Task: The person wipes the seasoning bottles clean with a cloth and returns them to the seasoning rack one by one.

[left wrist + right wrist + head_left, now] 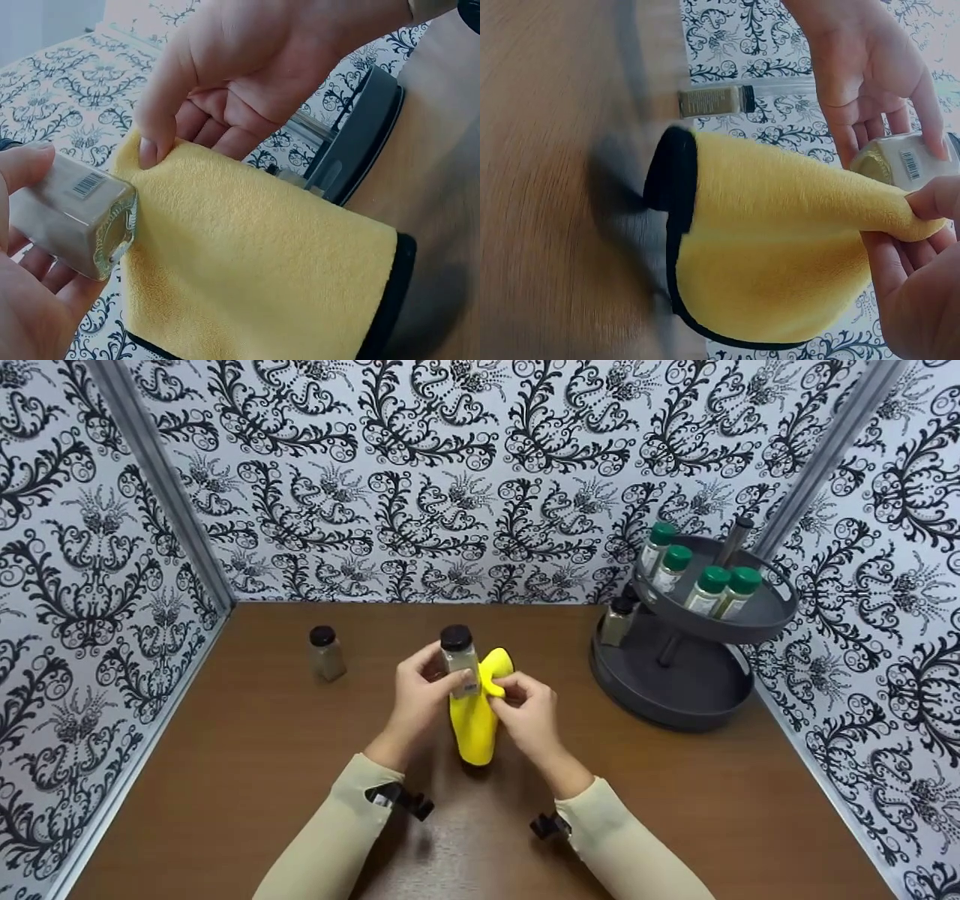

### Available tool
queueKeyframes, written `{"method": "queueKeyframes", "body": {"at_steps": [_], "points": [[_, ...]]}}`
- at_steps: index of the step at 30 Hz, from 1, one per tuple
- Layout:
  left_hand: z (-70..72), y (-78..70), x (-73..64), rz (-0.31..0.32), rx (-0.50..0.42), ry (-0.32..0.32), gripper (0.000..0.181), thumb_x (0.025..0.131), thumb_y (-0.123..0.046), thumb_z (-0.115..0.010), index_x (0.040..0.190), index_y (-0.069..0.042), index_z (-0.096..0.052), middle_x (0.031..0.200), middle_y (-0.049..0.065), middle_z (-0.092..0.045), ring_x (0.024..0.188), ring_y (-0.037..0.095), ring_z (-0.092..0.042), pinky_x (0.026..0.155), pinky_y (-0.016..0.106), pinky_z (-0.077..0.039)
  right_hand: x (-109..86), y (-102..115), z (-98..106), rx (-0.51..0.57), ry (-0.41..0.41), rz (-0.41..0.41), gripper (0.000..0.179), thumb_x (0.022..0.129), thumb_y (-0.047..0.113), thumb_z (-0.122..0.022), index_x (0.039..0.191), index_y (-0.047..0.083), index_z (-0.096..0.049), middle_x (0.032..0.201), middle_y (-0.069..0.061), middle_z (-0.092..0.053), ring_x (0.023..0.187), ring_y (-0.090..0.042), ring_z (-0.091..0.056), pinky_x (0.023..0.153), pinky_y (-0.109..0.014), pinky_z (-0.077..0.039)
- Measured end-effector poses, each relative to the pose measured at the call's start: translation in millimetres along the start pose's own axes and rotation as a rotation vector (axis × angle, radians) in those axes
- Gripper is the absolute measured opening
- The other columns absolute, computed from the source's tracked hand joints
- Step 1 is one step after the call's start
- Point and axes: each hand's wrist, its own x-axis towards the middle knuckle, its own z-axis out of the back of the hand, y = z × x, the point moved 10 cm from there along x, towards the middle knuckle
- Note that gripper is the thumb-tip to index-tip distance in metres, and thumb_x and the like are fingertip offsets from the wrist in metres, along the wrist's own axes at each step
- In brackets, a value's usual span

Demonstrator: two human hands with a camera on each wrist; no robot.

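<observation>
My left hand [420,697] grips a square glass spice jar [460,664] with a black lid, held upright in the head view. A barcode label shows on that jar [75,196] in the left wrist view. Between thumb and fingers, my right hand [529,712] pinches a yellow cloth [474,731] with black edging. The cloth [772,247] hangs down from the pinch, close beside the jar's base. In the head view the jar overlaps part of the cloth.
Another black-lidded spice jar [327,655] stands on the brown table [247,780] at the left. At the right is a two-tier dark grey turntable rack [675,712]. Several green-capped jars [705,591] stand on its upper tier, and a black-lidded jar [617,622] on the lower.
</observation>
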Motion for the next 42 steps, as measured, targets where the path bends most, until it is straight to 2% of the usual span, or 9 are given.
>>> {"method": "queueKeyframes", "body": {"at_steps": [7, 11, 17, 22, 27, 34, 42], "points": [[-7.6, 9.8, -4.3, 0.021, 0.031, 0.067, 0.045, 0.086, -0.006, -0.087, 0.129, -0.005, -0.075, 0.114, 0.015, -0.078, 0.100, 0.028, -0.073, 0.089, 0.033, -0.062, -0.1, 4, 4, 0.026, -0.030, 0.018, 0.011, 0.088, 0.000, -0.082, 0.100, 0.001, -0.081, 0.099, -0.017, -0.079, 0.083, -0.018, -0.073, 0.077, -0.024, -0.062], [-15.3, 17.6, -8.5, 0.034, 0.053, 0.105, 0.048, 0.085, -0.005, -0.088, 0.131, -0.003, -0.074, 0.114, 0.017, -0.079, 0.101, 0.026, -0.074, 0.091, 0.036, -0.063, 1.9, 7, 11, 0.055, -0.071, 0.024, 0.012, 0.087, -0.002, -0.081, 0.099, -0.001, -0.081, 0.097, -0.019, -0.079, 0.079, -0.016, -0.070, 0.074, -0.022, -0.061], [-25.8, 29.7, -13.5, 0.070, 0.134, 0.136, 0.044, 0.084, -0.009, -0.089, 0.126, -0.002, -0.076, 0.108, 0.018, -0.079, 0.097, 0.024, -0.075, 0.089, 0.034, -0.064, 7.3, 12, 25, 0.141, -0.136, 0.010, 0.013, 0.088, -0.005, -0.079, 0.101, -0.005, -0.079, 0.096, -0.021, -0.077, 0.079, -0.015, -0.071, 0.075, -0.023, -0.061], [-33.8, 31.5, -17.1, 0.086, 0.151, 0.183, 0.046, 0.084, -0.012, -0.090, 0.127, -0.005, -0.076, 0.110, 0.015, -0.079, 0.097, 0.024, -0.076, 0.089, 0.036, -0.064, 9.5, 18, 33, 0.196, -0.167, 0.010, 0.015, 0.090, -0.004, -0.078, 0.104, -0.007, -0.077, 0.096, -0.019, -0.077, 0.080, -0.015, -0.071, 0.076, -0.026, -0.062], [-39.5, 29.1, -17.3, 0.081, 0.191, 0.215, 0.046, 0.083, -0.016, -0.091, 0.126, -0.009, -0.077, 0.109, 0.012, -0.080, 0.097, 0.021, -0.076, 0.089, 0.036, -0.064, 11.8, 18, 36, 0.201, -0.157, 0.032, 0.015, 0.092, -0.004, -0.076, 0.106, -0.007, -0.076, 0.098, -0.017, -0.077, 0.083, -0.016, -0.073, 0.077, -0.026, -0.062], [-38.7, 23.4, -15.1, 0.062, 0.161, 0.192, 0.044, 0.083, -0.012, -0.090, 0.124, -0.005, -0.077, 0.110, 0.014, -0.080, 0.099, 0.022, -0.076, 0.091, 0.037, -0.064, 11.3, 6, 28, 0.127, -0.093, -0.014, 0.014, 0.091, -0.003, -0.077, 0.105, -0.005, -0.076, 0.100, -0.018, -0.077, 0.084, -0.014, -0.072, 0.078, -0.023, -0.061], [-22.2, 10.5, -10.0, 0.040, 0.112, 0.078, 0.045, 0.084, -0.012, -0.090, 0.127, -0.006, -0.076, 0.111, 0.015, -0.079, 0.096, 0.021, -0.074, 0.088, 0.029, -0.062, 8.2, -4, 11, 0.030, -0.004, -0.073, 0.014, 0.086, -0.007, -0.079, 0.100, -0.003, -0.077, 0.100, -0.021, -0.079, 0.083, -0.012, -0.070, 0.075, -0.019, -0.058]]}}
